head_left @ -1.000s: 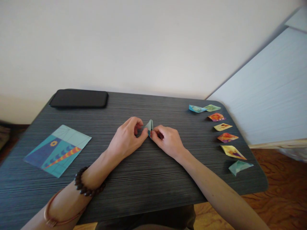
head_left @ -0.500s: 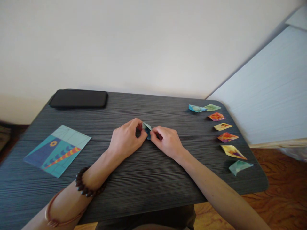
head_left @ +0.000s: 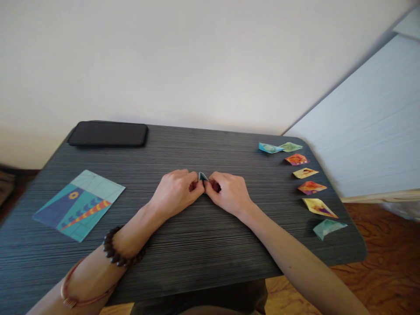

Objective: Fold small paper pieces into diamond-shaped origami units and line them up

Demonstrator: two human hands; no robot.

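A small folded piece of teal paper (head_left: 202,176) is pinched between my two hands above the middle of the dark table (head_left: 197,258). My left hand (head_left: 177,190) grips its left side between thumb and curled fingers. From the other side, my right hand (head_left: 229,192) pinches the right edge the same way. The fingertips cover most of the paper; only a pale, peaked upper part shows. Both hands rest close to the tabletop, nearly touching each other.
A square patterned paper sheet (head_left: 80,204) lies flat at the left. Behind it is a black phone-like slab (head_left: 108,134). Several folded paper pieces line the right edge, among them a yellow one (head_left: 319,207) and a teal one (head_left: 329,228). A wall rises behind the table.
The folded paper has been pressed narrower, and less of it shows between my fingers. My left hand has shifted slightly right and down, closer to my right hand.
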